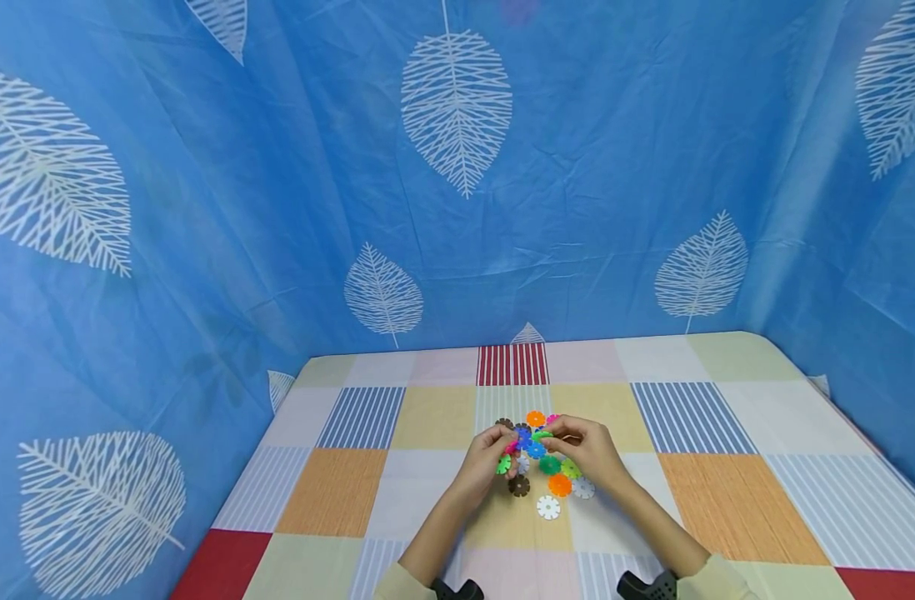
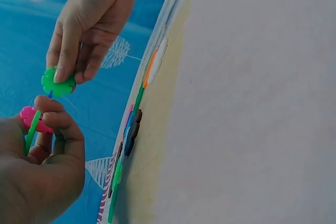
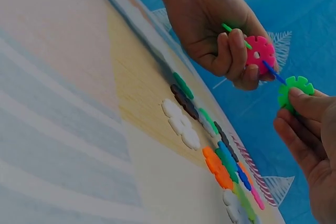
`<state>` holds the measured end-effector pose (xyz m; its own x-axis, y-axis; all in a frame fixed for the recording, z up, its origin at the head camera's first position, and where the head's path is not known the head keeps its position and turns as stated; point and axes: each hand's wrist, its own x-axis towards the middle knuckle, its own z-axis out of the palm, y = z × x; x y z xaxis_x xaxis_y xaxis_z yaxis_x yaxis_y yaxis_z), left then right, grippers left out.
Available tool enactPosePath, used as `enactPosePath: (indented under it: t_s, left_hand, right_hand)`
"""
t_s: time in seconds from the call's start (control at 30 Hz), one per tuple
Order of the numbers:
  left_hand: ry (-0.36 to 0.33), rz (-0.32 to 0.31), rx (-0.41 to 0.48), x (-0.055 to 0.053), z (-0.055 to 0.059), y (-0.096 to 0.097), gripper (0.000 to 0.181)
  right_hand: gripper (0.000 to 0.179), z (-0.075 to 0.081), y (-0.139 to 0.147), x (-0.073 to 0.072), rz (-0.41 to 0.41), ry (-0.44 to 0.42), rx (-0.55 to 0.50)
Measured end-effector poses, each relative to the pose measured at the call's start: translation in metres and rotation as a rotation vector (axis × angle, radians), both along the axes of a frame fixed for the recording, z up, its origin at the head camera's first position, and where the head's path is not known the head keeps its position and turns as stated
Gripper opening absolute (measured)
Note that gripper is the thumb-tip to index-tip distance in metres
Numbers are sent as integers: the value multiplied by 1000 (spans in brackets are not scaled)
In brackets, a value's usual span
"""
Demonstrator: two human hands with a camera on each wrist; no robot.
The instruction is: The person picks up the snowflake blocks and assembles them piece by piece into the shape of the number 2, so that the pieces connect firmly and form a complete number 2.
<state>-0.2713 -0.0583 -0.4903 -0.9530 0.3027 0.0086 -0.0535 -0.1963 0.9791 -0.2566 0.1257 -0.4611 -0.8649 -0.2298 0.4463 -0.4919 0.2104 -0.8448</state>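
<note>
Between my two hands, raised over the table, is a small chain of notched plastic discs. My left hand (image 1: 478, 468) grips it by the pink disc (image 3: 265, 49), with bent fingers around it. A light green disc (image 2: 32, 131) slots through the pink one on the palm side. On the other side a blue disc (image 3: 273, 71) joins the pink disc edge-on. My right hand (image 1: 594, 452) pinches another green disc (image 2: 56, 84) between thumb and fingers, right at the blue disc's outer edge. Loose discs lie below both hands.
Flat on the patchwork tablecloth (image 1: 420, 483) are a white disc (image 1: 548, 507), an orange disc (image 1: 560, 485), a brown disc (image 1: 519, 486), a dark green disc (image 1: 550, 465) and several others. Some overlap. A blue leaf-patterned curtain (image 1: 577, 208) surrounds the table's back and sides.
</note>
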Motion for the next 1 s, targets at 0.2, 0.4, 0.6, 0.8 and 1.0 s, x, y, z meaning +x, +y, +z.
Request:
enactPosePath:
  t_s: [0.2,0.4,0.6,0.8,1.0]
  left_hand:
    - [-35,12,42,2,5,3,20]
    - [-51,16,67,4,4,6,20]
    - [-76,-10,84,0,-1,3,18]
    - [-77,65,106,-7,-5,0,12]
    - [-89,101,120,-10,-8,-3,7]
  right_hand:
    - [7,-3,-4,1,10,50,-30]
    - [4,-7,-5,2,-10,123,-9]
    - [6,-29,-3,-15,-35,136,13]
    - [27,-44,-3,-29,-122,39,122]
    - [28,-58,-3,-33,-196,-7,429]
